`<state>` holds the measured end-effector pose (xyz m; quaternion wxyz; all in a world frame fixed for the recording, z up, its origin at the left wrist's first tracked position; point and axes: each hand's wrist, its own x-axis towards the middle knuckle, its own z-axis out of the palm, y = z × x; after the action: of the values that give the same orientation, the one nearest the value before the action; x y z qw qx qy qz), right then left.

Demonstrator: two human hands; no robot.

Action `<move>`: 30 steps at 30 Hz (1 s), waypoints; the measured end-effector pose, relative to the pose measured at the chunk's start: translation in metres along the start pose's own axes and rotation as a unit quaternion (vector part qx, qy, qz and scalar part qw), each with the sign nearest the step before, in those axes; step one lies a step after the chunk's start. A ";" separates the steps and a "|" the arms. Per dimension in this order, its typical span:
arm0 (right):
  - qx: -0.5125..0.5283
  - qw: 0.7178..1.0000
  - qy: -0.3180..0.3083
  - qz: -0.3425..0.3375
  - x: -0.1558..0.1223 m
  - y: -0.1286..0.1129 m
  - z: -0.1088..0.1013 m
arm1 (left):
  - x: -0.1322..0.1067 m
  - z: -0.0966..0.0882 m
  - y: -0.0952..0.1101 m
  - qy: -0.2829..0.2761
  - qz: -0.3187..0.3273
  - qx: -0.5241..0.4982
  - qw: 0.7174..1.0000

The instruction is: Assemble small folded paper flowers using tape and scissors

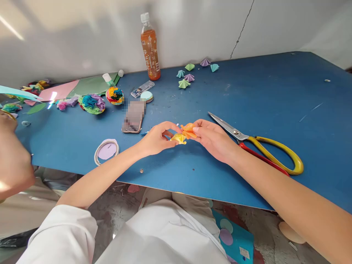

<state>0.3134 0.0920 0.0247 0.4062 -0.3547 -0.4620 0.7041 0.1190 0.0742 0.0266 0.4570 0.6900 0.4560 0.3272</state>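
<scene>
Between finger and thumb, my left hand (158, 140) pinches a small yellow folded paper piece (180, 138). My right hand (213, 137) grips an orange folded paper piece (188, 130), its thumb lying on top. The two pieces meet edge to edge just above the table; whether they are joined I cannot tell. Farther back on the table lie several pleated paper pieces in green, purple and blue, among them a light green one (184, 84). Large scissors (257, 141) with yellow and red handles rest beside my right forearm, blades slightly parted.
Left of my hands are a phone (134, 115), a roll of tape (117, 148) and a stack of paper circles (146, 96). A drink bottle (150, 51) stands by the wall. Multicoloured paper balls (114, 95) lie at left, where another person (13, 157) sits close. The table (288, 99) is blue.
</scene>
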 end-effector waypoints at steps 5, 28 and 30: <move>-0.013 0.999 0.026 -0.021 0.000 0.003 0.001 | -0.004 0.004 -0.010 0.048 0.020 0.035 0.998; -0.360 0.928 -0.015 -0.093 -0.011 -0.002 -0.003 | -0.011 0.002 -0.007 0.016 -0.023 0.143 0.989; -0.388 0.916 -0.010 -0.100 -0.011 0.001 -0.001 | -0.012 0.003 -0.008 0.008 -0.017 0.144 0.989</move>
<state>0.3188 0.0818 0.0246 0.3004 -0.4297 -0.7361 0.4282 0.1140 0.0631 0.0176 0.3550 0.7378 0.5138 0.2560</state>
